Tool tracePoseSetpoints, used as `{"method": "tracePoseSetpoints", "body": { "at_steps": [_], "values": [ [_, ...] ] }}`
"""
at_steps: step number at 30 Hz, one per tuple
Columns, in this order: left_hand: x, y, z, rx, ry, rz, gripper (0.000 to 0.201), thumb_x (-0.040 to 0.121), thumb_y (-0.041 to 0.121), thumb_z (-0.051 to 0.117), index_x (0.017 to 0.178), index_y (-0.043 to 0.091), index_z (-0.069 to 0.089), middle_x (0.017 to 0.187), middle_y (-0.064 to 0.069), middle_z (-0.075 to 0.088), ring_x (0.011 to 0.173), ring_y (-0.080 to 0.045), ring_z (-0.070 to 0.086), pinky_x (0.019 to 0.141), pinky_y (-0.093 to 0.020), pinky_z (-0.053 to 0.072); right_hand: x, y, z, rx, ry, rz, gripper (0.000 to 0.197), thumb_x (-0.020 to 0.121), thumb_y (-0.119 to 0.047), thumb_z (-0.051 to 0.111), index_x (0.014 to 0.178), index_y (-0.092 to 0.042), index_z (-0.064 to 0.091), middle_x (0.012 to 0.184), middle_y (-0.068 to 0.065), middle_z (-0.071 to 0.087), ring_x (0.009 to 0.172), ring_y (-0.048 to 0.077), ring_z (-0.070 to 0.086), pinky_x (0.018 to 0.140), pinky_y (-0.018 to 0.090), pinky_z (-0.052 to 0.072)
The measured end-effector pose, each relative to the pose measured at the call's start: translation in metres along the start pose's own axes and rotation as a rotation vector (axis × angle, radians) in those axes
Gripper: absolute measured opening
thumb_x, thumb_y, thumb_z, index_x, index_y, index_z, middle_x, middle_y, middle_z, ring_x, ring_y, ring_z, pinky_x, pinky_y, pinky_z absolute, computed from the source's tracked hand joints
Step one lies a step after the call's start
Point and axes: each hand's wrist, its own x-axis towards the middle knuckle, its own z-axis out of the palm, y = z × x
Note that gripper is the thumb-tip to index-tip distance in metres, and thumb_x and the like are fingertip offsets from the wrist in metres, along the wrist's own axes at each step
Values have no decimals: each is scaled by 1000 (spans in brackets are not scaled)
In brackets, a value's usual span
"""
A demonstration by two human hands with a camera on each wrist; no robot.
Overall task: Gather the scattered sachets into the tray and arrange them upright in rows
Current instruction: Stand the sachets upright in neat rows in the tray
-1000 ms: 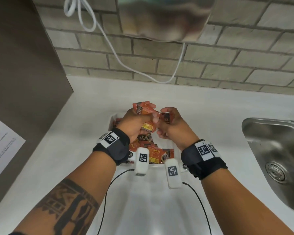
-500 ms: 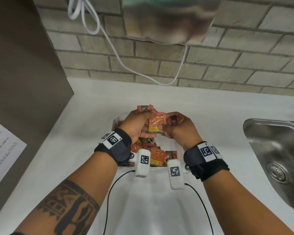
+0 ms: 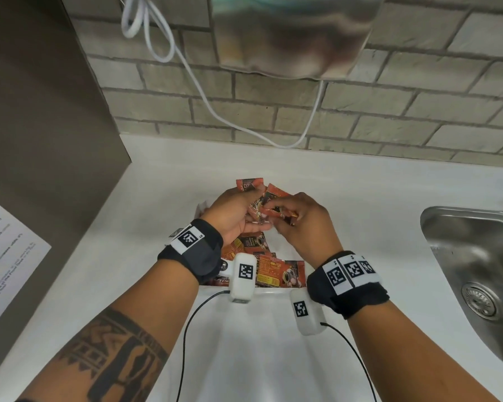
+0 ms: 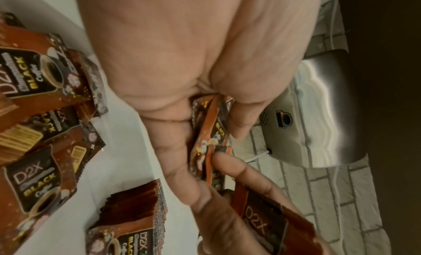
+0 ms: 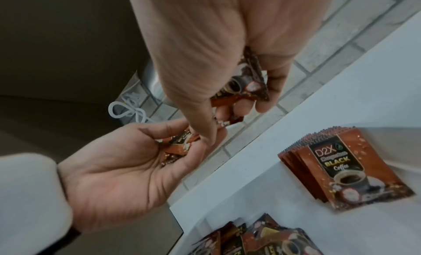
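A white worktop (image 3: pixel 360 198) fills the lower part of the head view, backed by a grey brick wall (image 3: pixel 418 111) across the top of the frame. A steel sink (image 3: pixel 476 271) is seen at the right edge, and a blurred metal appliance (image 3: pixel 291 33) is mounted at the upper centre, with a white cord (image 3: pixel 186 68) looped down from it across the bricks. A printed paper sheet (image 3: pixel 6 256) is seen at the left edge. At the centre of the frame a white tray (image 3: pixel 270 291) rests on the worktop, largely hidden by the forearms. Loose sachets (image 3: pixel 279 274) are seen lying flat and overlapping in its near part, while in the right wrist view a neat stack of sachets (image 5: pixel 346 167), labelled D2X Black Coffee, is shown leaning at the right of the frame inside the tray. Both hands are held close together above the far end of the tray. A small bunch of sachets (image 3: pixel 250 187) is gripped in the left hand (image 3: pixel 233 213) between thumb and curled fingers. Another held sachet (image 3: pixel 276 206) is pinched by the right hand (image 3: pixel 302 219), and it is touching the bunch in the left hand. Black bands with printed markers are worn on both wrists.
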Motion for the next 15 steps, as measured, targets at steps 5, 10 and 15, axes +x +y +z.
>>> {"method": "tracePoseSetpoints", "body": {
  "at_steps": [5, 10, 15],
  "values": [
    [1, -8, -5, 112, 5, 65, 20, 97, 14, 65, 116, 6, 66, 108, -17, 74, 86, -27, 75, 72, -37, 63, 5, 0, -4, 140, -68, 132, 37, 74, -24, 88, 105, -36, 71, 84, -11, 54, 71, 5, 54, 73, 33, 57],
    [0, -2, -7, 313, -12, 100, 14, 98, 17, 65, 109, 9, 68, 99, -18, 76, 81, -27, 76, 72, -36, 64, 13, 0, -19, 249, -1, 365, 56, 66, -28, 92, 114, -35, 64, 89, -6, 57, 70, 8, 57, 65, 23, 51],
    [-4, -1, -4, 468, -132, 53, 8, 94, 15, 71, 97, 8, 71, 88, -18, 77, 83, -30, 75, 72, -33, 62, 15, -1, -27, 303, -410, 396, 46, 72, -15, 89, 112, -19, 66, 99, 1, 73, 90, 20, 71, 79, 32, 58]
  ]
}}
